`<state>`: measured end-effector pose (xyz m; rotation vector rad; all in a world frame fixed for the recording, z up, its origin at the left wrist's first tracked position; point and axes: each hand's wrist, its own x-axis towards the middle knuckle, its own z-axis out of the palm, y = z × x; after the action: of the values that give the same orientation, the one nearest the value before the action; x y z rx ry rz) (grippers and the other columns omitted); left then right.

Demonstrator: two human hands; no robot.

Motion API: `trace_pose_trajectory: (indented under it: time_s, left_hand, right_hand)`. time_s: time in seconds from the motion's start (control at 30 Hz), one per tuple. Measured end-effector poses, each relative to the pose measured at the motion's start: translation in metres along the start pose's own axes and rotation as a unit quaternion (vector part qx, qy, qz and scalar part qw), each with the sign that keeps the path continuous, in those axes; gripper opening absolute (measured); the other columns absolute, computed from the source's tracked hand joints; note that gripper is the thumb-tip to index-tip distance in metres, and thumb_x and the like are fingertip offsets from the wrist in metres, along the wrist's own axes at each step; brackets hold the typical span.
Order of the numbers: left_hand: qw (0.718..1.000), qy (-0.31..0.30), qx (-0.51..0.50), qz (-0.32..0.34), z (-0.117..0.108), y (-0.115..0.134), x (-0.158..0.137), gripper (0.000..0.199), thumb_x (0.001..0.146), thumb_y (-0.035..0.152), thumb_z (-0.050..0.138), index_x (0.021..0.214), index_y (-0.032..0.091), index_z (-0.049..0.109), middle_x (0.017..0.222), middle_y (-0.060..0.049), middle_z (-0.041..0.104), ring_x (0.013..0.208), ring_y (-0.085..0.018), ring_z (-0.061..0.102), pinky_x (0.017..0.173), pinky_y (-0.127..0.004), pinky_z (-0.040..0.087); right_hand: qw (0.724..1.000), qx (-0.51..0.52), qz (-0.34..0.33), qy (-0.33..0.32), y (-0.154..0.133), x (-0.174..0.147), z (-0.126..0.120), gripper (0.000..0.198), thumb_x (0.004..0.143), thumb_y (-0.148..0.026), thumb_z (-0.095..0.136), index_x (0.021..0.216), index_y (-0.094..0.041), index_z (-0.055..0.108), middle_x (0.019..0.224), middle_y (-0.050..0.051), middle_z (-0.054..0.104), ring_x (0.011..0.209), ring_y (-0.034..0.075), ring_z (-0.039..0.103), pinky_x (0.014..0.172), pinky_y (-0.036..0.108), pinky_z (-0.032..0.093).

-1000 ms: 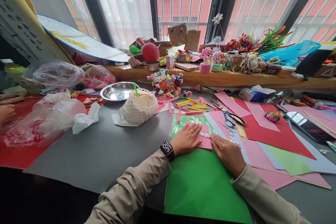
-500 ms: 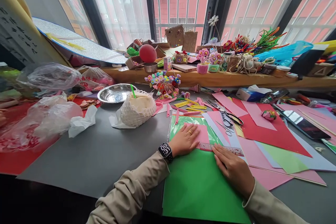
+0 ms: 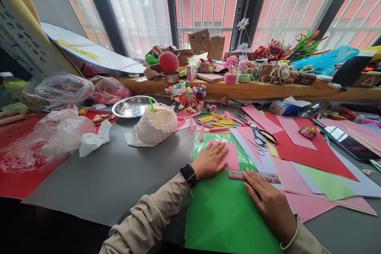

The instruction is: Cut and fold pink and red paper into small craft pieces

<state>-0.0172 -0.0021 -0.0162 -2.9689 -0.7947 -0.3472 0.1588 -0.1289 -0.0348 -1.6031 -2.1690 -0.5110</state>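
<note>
My left hand [image 3: 210, 160] lies flat, fingers spread, on a small pink paper sheet [image 3: 232, 156]. A gold ring and a black watch are on this arm. The pink sheet rests over a glossy green sheet in clear wrapping [image 3: 217, 214]. My right hand [image 3: 268, 196] has its fingertips over a clear ruler with a red-patterned print [image 3: 236, 174], its thumb just below the ruler's near edge. The ruler sits slightly below the pink sheet's lower edge, and my fingers cover its middle.
Scissors [image 3: 258, 134] and small silver scissors [image 3: 257, 147] lie to the right on coloured paper. Yellow and pink paper strips [image 3: 220, 121] are behind. A net-wrapped coconut with a green straw [image 3: 156, 125] and a metal plate [image 3: 131, 108] stand left. A phone [image 3: 348, 141] lies far right.
My right hand and the ruler have moved slightly toward me, leaving the pink sheet's lower edge uncovered. My left hand stays on the pink sheet. The watch face has gone dark.
</note>
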Motion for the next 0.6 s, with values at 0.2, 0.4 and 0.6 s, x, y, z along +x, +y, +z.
trace_pose_trajectory:
  time_s: [0.2,0.4,0.6]
  left_hand:
    - [1.000,-0.004,0.002,-0.001,0.000,0.000,0.000,0.050,0.080,0.041,0.021,0.124,0.015,0.021,0.130,-0.010,0.025,0.119,-0.019,0.019,0.097,-0.039,0.014]
    - [1.000,-0.002,0.001,-0.002,-0.002,0.001,0.000,0.050,0.080,0.040,0.020,0.123,0.015,0.022,0.130,-0.009,0.025,0.119,-0.019,0.019,0.097,-0.038,0.013]
    - [1.000,-0.003,-0.001,0.000,0.001,0.000,0.000,0.051,0.080,0.041,0.019,0.123,0.014,0.022,0.129,-0.009,0.026,0.119,-0.019,0.019,0.098,-0.038,0.011]
  right_hand:
    - [0.999,0.011,0.029,0.006,0.001,0.006,0.003,0.037,0.081,-0.033,0.030,0.104,-0.014,0.052,0.106,0.008,0.054,0.096,0.018,0.051,0.073,0.030,0.048]
    - [0.998,0.011,0.030,-0.053,0.011,0.024,0.010,0.038,0.081,-0.032,0.030,0.103,-0.011,0.053,0.106,0.010,0.054,0.098,0.018,0.049,0.079,0.031,0.045]
    - [0.993,0.009,0.049,-0.107,0.020,0.053,0.016,0.033,0.081,-0.025,0.033,0.102,-0.010,0.054,0.106,0.010,0.054,0.099,0.017,0.048,0.083,0.030,0.041]
